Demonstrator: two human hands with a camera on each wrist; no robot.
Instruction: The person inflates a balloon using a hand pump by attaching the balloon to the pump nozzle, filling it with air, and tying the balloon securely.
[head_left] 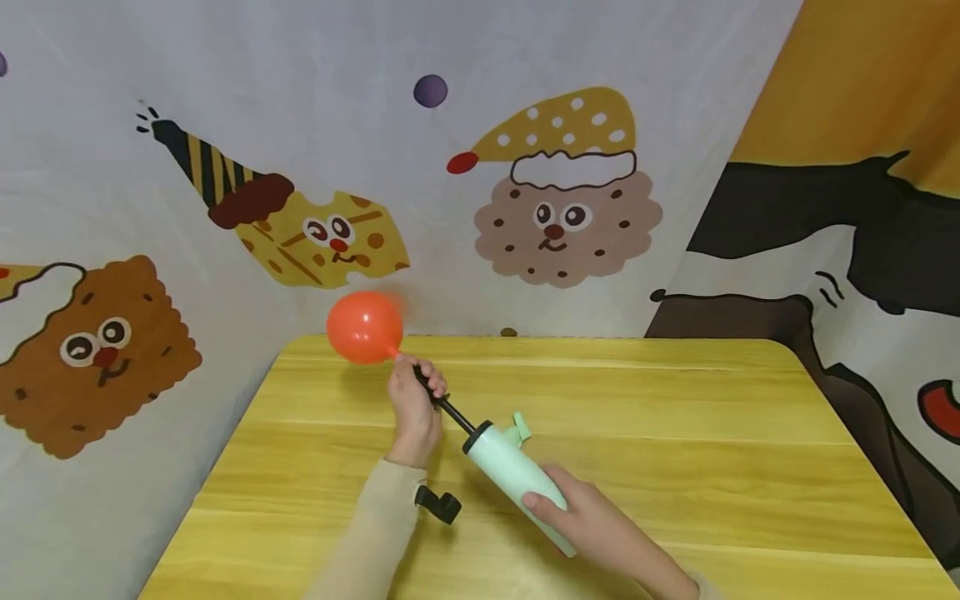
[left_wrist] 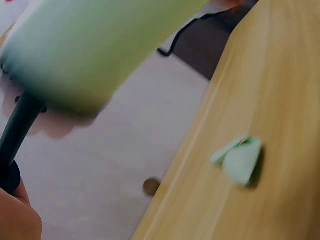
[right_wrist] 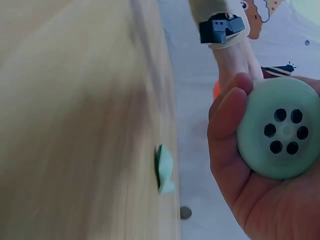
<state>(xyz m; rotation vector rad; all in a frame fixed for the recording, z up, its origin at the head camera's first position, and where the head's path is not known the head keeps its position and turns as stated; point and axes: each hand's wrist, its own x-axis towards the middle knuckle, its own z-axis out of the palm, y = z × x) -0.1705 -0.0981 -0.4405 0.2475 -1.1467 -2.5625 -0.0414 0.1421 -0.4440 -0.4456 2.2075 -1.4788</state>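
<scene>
Orange-red rubber is seen over the far left part of the desk [head_left: 675,417], where a rounded balloon [head_left: 364,327] is set at the handle end of a hand pump [head_left: 510,467]. The black handle [head_left: 424,380] is gripped by the left hand [head_left: 415,408], with fingers curled round it, and the balloon's neck is met just beside that hand; whether the neck is also pinched cannot be told. The mint-green barrel of the pump is held by the right hand [head_left: 585,517], with thumb and fingers wrapped about it. Between the hands a black rod [head_left: 457,415] is exposed, so the pump is judged to be partly drawn out. Six holes are shown in the end cap [right_wrist: 286,131], and they are not covered by the palm.

For good pumping, the rod should be kept in line with the barrel, since it could be jammed by a sideways push. Strokes are best made full and even, and the neck should be guarded against slipping off. The holes should be kept free, and the balloon's tightness watched. A small pale-green piece [left_wrist: 242,164], lying on the desk beyond the barrel, should not be knocked.
</scene>
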